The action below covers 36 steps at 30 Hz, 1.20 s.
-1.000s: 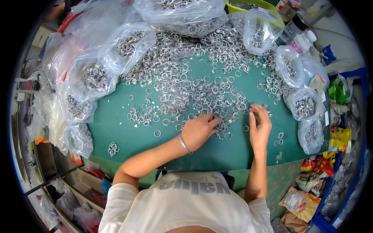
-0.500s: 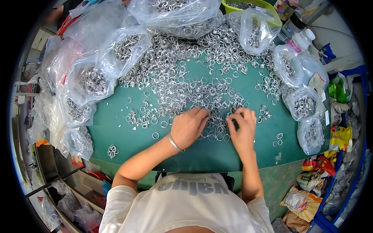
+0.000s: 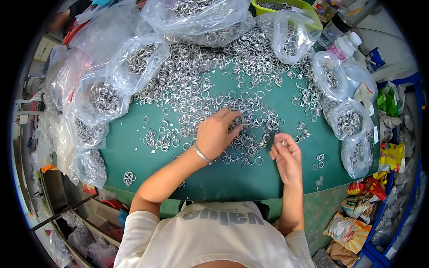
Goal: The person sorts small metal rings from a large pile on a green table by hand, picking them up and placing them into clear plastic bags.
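Two bare forearms rise from the lower edge of the view, seen from above the person's own head and shoulders, which wear a pale short-sleeved shirt. The left arm angles up and to the right, elbow bent outward, with a thin silver bracelet at the wrist. The left hand [image 3: 217, 135] lies palm down, fingers [image 3: 232, 117] spread slightly and stretched forward, tips pressed low. The right arm runs almost straight upward, close to the body. The right hand [image 3: 286, 154] is lifted a little, turned partly palm inward, its fingers [image 3: 282, 141] curled together with thumb and forefinger pinched on something small. The two hands sit near each other, not touching.
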Tool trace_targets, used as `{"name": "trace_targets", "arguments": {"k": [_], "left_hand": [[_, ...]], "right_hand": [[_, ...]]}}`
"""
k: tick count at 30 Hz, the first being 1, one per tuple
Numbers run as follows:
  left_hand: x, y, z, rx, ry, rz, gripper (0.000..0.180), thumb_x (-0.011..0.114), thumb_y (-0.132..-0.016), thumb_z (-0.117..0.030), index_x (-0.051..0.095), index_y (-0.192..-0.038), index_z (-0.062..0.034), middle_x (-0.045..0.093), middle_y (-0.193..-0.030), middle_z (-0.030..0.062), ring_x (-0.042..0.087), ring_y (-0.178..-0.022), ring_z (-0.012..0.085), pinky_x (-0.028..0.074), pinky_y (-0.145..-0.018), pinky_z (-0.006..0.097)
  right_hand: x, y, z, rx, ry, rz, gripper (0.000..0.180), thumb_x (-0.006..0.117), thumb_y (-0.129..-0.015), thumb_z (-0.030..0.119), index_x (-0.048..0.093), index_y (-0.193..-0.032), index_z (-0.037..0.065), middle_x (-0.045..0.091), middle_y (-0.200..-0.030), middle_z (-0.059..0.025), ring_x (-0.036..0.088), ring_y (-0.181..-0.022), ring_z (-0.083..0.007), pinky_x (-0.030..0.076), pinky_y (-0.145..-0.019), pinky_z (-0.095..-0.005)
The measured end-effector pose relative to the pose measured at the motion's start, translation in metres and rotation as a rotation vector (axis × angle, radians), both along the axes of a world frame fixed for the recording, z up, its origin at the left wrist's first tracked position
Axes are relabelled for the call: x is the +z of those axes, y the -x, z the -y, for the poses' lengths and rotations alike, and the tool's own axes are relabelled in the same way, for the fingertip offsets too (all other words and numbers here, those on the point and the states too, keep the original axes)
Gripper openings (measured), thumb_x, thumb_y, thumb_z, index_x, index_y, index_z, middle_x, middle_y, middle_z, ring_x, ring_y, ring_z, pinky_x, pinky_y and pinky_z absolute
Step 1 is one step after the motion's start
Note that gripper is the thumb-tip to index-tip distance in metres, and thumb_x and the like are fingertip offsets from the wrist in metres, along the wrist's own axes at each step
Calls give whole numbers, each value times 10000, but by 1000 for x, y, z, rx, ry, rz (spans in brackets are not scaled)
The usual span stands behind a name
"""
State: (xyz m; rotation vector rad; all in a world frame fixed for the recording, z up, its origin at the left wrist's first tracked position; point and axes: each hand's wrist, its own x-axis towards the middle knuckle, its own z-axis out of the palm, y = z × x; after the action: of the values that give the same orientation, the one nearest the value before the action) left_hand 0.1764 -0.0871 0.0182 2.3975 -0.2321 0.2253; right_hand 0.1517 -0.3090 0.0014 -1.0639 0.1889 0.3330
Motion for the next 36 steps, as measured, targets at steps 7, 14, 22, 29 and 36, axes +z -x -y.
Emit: {"name": "trace_targets", "arguments": {"k": [7,14,22,29,36], "left_hand": [[-4,10,-12,43,364,-103,202,748,-724,-57,603,-864,-55,559,-719,62,556,-601,205,461,-561,311],[0,16,-17,-34,395,-100,163,733,-762,-41,574,-790,-18,603,-795,42,543,-716,120,451,-662,274],[5,24,-37,8,1197,-853,109,636,-877,-98,550,-844,-41,644,-887,89,511,-594,69,402,-521,209],[0,68,-34,-162,1108,-898,187,581,-919,-138,498,-1057,-43,629,-867,53,523,-626,71,440,-539,203],[-9,87,-26,143,2074,-1243,228,536,-949,-239,564,-1099,-69,615,-989,47,618,-875,157,523,-657,278]], "right_hand": [[7,3,-12,-2,803,315,146,631,-820,-19,639,-955,36,423,-703,24,362,-561,-46,301,-491,-208],[17,-4,-9,-75,1077,392,104,624,-833,8,642,-936,13,422,-702,-6,374,-564,-64,323,-504,-232],[19,-45,-21,-104,1356,637,173,628,-826,40,599,-989,-9,498,-785,-141,516,-706,-276,423,-657,-377],[18,-13,-46,90,871,698,176,662,-778,27,581,-934,13,525,-841,-96,492,-705,-193,412,-634,-293],[46,21,-88,450,736,1043,256,677,-750,24,582,-987,37,560,-997,-102,538,-860,-279,425,-767,-384]]}}
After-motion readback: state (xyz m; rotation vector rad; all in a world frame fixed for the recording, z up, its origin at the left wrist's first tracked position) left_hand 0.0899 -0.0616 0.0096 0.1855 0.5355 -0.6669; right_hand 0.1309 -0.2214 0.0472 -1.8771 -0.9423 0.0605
